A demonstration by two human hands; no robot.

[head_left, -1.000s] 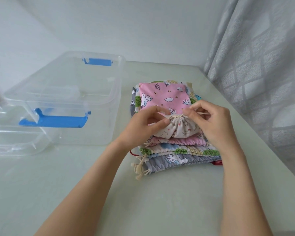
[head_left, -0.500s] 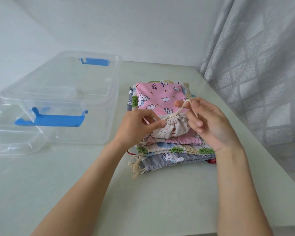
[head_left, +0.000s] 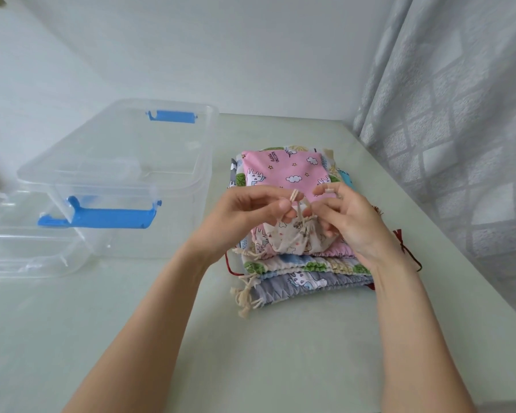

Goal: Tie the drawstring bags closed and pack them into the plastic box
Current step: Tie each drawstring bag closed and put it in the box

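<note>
A small cream drawstring bag (head_left: 292, 239) with its mouth gathered lies on top of a stack of patterned drawstring bags (head_left: 295, 272). A pink unicorn bag (head_left: 289, 171) is the uppermost flat one in the stack. My left hand (head_left: 248, 213) pinches one end of the cream drawstring (head_left: 294, 196) above the bag's mouth. My right hand (head_left: 349, 222) pinches the other cord end at the fingertips, with its lower fingers against the bag. The clear plastic box (head_left: 125, 174) with blue latches stands to the left.
The box's clear lid (head_left: 18, 254) lies at the left, partly under the box's near corner. A grey patterned curtain (head_left: 459, 129) hangs along the table's right edge. White walls close the back and left. Bare table (head_left: 191, 353) lies in front of the stack.
Both hands have lifted a little above the gathered bag mouth, and the cord ends now stick up between the fingertips. The stack and box have not moved.
</note>
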